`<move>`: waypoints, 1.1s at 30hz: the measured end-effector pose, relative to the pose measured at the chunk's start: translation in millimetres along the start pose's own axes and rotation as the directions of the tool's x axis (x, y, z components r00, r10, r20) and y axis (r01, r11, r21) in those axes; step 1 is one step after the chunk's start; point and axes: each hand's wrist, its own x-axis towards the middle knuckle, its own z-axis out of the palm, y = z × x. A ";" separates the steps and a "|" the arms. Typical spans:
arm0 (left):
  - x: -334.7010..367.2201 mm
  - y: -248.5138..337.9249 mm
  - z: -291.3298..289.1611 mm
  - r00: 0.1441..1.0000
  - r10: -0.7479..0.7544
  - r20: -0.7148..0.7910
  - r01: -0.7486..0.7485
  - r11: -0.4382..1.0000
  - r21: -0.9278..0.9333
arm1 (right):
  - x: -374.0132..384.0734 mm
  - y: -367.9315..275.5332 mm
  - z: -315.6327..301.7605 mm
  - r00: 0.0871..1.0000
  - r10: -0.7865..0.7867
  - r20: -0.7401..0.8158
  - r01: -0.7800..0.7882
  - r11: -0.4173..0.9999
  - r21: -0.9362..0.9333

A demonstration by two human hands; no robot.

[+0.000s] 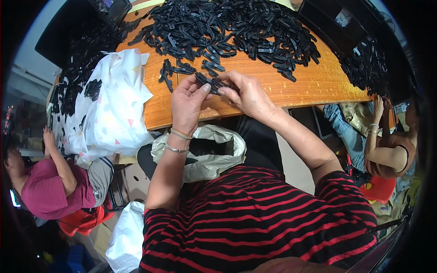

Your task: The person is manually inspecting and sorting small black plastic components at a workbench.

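Note:
Over the near edge of the wooden table, both my hands meet around a few narrow black plastic clips point(214, 83). My left hand point(187, 98) pinches them between thumb and fingers from the left. From the other side, the thumb and fingertips of my right hand point(247, 92) close on their right end. How many pieces are between the fingers is hard to tell. Just beyond my hands lie several loose black clips point(178, 69), in front of a large heap of the same clips point(195, 27). Below my hands, a pale woven sack point(234, 136) sits open at my lap with dark contents.
A white patterned plastic bag point(116, 98) covers the left part of the orange-brown wooden table point(327, 86). Black bins point(337, 22) and further piles of clips stand at both far corners. One person point(59, 186) sits at the left, another point(389, 154) at the right.

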 end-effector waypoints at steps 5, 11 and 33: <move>-10.2 2.2 -3.2 1.000 0.017 -0.013 -0.017 0.999 0.048 | -1.5 -0.6 0.8 0.995 0.078 0.061 -0.081 0.996 0.044; -11.6 1.8 -2.3 0.999 0.006 -0.045 -0.004 1.000 0.030 | 3.9 -11.2 -5.1 0.992 -0.061 -0.109 0.046 0.989 -0.142; -35.2 17.2 24.3 0.901 0.434 -0.006 -0.393 0.821 0.414 | -4.1 -15.5 20.7 0.982 0.022 -0.185 0.020 0.975 0.221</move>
